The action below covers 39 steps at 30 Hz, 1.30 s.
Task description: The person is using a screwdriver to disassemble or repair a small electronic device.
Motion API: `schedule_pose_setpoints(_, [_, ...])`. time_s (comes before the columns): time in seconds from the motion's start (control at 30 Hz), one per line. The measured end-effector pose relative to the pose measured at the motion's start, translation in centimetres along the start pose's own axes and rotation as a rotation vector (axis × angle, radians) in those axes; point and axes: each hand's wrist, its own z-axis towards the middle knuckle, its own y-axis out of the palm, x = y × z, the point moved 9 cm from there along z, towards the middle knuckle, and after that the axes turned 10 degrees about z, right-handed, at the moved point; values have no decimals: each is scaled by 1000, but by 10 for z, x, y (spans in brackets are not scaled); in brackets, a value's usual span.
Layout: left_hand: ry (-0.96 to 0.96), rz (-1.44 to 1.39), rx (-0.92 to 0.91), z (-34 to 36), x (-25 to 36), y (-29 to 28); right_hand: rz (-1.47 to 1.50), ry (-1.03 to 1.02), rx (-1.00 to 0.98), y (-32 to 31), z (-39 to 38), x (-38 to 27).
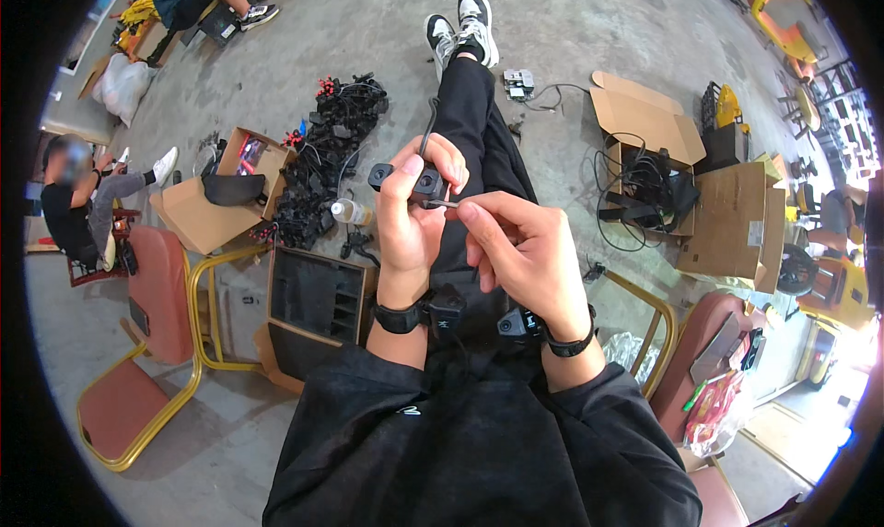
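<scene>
My left hand (412, 214) is closed around a small black twin-lens camera unit (379, 176), held up over my lap. A dark cable (430, 122) runs up from behind the fingers. My right hand (520, 237) is closed in a pinch on a thin metal tool (440, 204). The tool's tip meets the lower edge of the camera unit, near the left fingers; its exact kind is too small to make out. Each wrist wears a black strap with a small black camera, one on the left wrist (444, 308) and one on the right wrist (517, 324).
Tangled black gear (327, 149) lies on the floor at left, beside a bottle (350, 212) and an open cardboard box (216, 209). Another box with cables (649, 181) stands at right. Chairs (158, 297) flank me. A person (78, 191) sits far left.
</scene>
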Motion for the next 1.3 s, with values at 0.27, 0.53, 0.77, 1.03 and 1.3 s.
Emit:
schedule_pose_setpoints(0.27, [27, 34, 6, -5, 9, 12, -54, -82, 15, -3, -15, -15])
schedule_pose_setpoints(0.53, [-24, 207, -22, -8, 20, 32, -88, -152, 41, -9, -35, -32])
schedule_pose_setpoints(0.77, [9, 131, -61, -15, 42, 49, -168, -345, 62, -7, -52, -59])
schedule_pose_setpoints(1.03, [107, 44, -22, -34, 55, 60, -59, -238, 29, -3, -78, -64])
schedule_pose_setpoints(1.3, [27, 49, 8, -35, 62, 62, -302, -446, 110, 2, -80, -87])
